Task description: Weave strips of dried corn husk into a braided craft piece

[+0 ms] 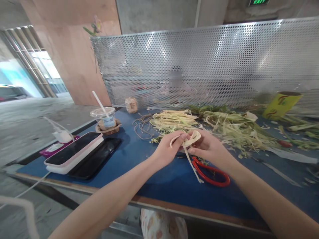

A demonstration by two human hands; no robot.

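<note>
Between my two hands is a pale, folded strip of dried plant leaf [193, 137], with a thin tail hanging down toward the table. My left hand [171, 146] pinches it from the left, thumb on top. From the right, my right hand [208, 146] grips the same strip with curled fingers, partly hidden behind it. Just below my hands lie red-handled scissors [215, 181], their blades hidden. Behind my hands, a bundle of pale cut strips [174, 119] rests on the blue tabletop [159, 189], with small green sprigs [161, 132] in front of it.
At left are a phone in a pale case [74, 149], a black phone [96, 157], a purple power strip [53, 149] and a drink cup [106, 118] with straw. Twine [142, 127] lies mid-left. Leaf scraps [239, 132], a knife [281, 174] and a yellow can [281, 104] occupy the right. A perforated metal screen [199, 66] closes the back.
</note>
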